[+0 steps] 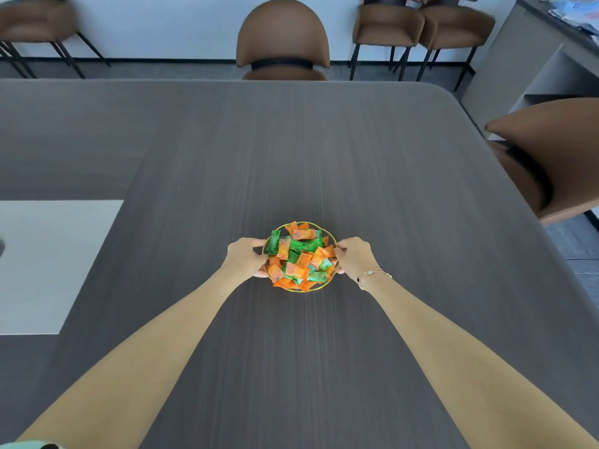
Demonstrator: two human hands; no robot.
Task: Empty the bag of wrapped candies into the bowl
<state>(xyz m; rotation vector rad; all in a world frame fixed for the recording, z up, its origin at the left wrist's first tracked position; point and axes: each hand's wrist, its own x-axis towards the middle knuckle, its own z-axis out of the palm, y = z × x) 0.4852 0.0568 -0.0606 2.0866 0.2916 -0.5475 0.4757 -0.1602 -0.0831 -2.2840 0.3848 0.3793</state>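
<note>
A clear glass bowl with a thin gold rim (pixel 319 287) stands on the dark table. It is heaped with orange and green wrapped candies (pixel 299 256). My left hand (pixel 245 256) grips the bowl's left side and my right hand (pixel 354 256) grips its right side, fingers curled over the rim. A bracelet circles my right wrist. No bag is in view.
The dark wood-grain table (pixel 291 140) stretches far ahead and to both sides. A white panel (pixel 48 264) lies at the left. Brown chairs stand behind the far edge (pixel 282 37) and at the right (pixel 551 157). A grey counter (pixel 551 59) sits at the back right.
</note>
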